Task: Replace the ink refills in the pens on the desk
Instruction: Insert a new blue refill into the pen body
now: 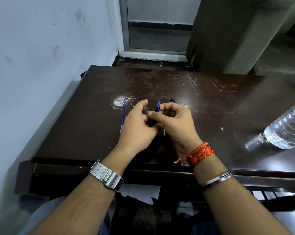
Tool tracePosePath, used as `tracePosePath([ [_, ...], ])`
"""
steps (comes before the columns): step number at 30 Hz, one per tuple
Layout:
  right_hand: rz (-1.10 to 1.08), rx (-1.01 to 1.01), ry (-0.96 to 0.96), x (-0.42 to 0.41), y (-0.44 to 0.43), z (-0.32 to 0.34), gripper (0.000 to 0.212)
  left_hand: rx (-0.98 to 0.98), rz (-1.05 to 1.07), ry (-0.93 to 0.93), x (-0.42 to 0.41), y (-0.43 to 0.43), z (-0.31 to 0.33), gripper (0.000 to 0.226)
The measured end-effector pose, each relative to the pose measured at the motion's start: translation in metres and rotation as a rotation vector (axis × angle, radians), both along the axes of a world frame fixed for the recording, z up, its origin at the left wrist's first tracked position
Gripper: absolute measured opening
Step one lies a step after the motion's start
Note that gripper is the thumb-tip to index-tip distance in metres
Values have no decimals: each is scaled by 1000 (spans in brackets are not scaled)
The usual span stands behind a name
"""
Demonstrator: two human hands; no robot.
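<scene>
Dark scratched desk (211, 106) carried a tilted water bottle (286, 129) at right. Left hand (136, 126) and right hand (175, 121) met above the desk centre, both pinching one blue-tipped black pen (157, 107), tip pointing away. A loose blue refill (123, 116) lay flat just left of the hands.

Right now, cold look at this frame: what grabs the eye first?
The two hands meeting mid-desk: the right hand and left hand work a black pen with a blue tip. Left of them a loose blue refill lies on the dark desk. A clear water bottle stands at the right edge.
</scene>
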State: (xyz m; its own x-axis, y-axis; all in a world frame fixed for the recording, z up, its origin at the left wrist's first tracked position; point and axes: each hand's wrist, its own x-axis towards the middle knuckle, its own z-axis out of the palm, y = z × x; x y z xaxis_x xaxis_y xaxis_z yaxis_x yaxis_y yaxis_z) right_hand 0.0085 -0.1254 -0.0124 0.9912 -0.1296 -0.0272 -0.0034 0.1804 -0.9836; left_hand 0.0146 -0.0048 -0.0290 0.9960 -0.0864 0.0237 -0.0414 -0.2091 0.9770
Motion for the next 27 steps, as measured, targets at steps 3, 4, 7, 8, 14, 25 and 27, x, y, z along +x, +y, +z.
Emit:
tracePosePath([
  [3,-20,13,16,0,1,1,32,23,19,-7,1,0,0,89],
  [4,-8,31,24,0,1,1,31,23,21,-4,0,0,0,88],
  [7,-26,-7,17,1,0,0,27,-8,-4,6,0,0,1,89],
  [8,-37,-10,17,1,0,0,30,-3,1,6,-1,0,1,89],
  [14,-36,-1,5,1,0,1,24,20,5,4,-2,0,4,89],
  [25,17,8,22,0,0,2,17,48,12,-6,-3,0,4,89],
  [27,-22,-20,7,-1,-1,1,20,31,10,3,-2,1,3,89],
])
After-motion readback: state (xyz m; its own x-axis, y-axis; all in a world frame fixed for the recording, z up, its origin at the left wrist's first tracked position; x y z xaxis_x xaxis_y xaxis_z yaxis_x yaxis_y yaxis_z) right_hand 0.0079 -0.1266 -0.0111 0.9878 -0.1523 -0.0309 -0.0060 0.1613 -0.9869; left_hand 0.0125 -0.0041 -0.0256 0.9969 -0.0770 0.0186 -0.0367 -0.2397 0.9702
